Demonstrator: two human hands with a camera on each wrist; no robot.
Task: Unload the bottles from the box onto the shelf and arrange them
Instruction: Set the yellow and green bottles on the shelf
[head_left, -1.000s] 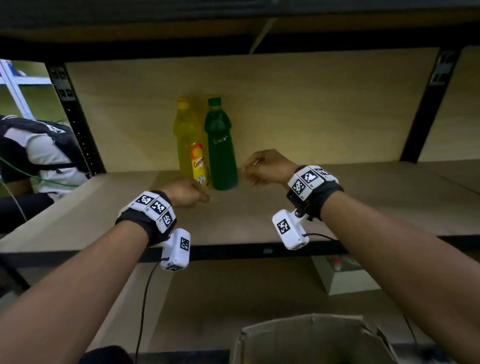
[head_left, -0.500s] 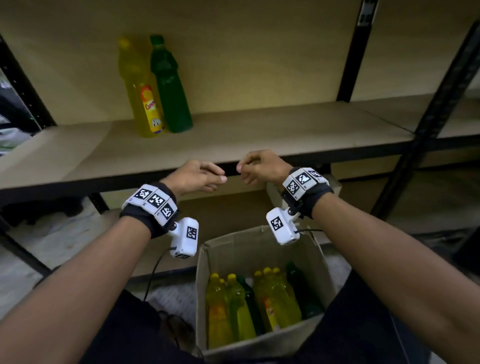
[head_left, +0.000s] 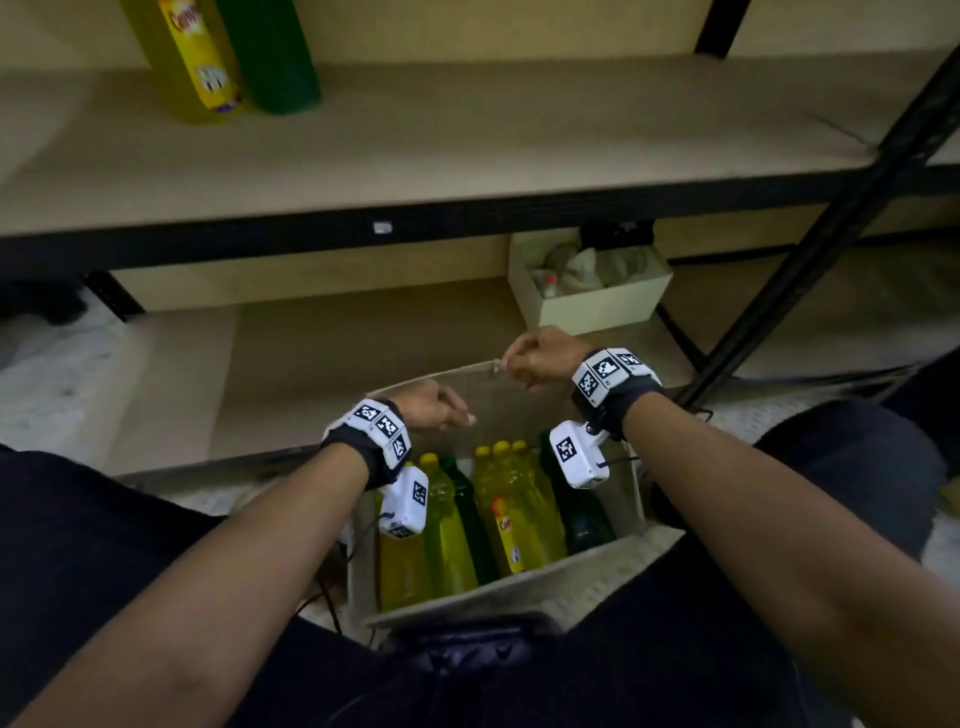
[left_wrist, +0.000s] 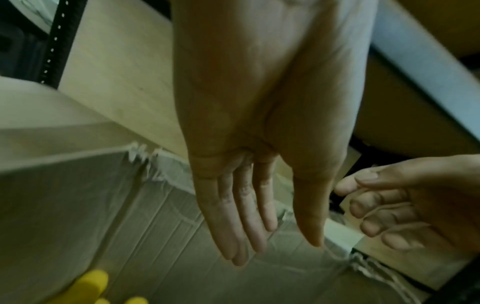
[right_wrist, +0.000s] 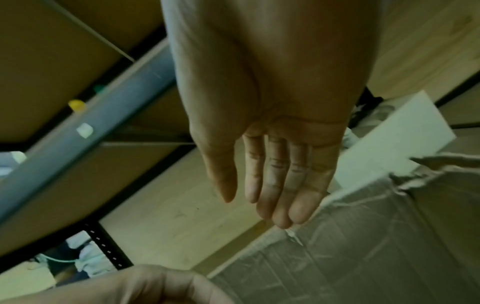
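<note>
An open cardboard box stands on the floor between my knees. Several yellow bottles and green bottles stand upright in it. One yellow bottle and one green bottle stand side by side at the back left of the shelf. My left hand hovers over the box's far left corner, fingers straight and holding nothing. My right hand is at the box's far rim, its fingers relaxed and empty, close to the torn cardboard edge.
A small white box with rags in it sits on the lower shelf board just behind the cardboard box. A black upright post slants down on the right. The shelf's dark front edge runs above my hands.
Both hands have dropped from the shelf's front edge down to the top of the box. The view has tilted down, so the box and its bottles fill the lower middle.
</note>
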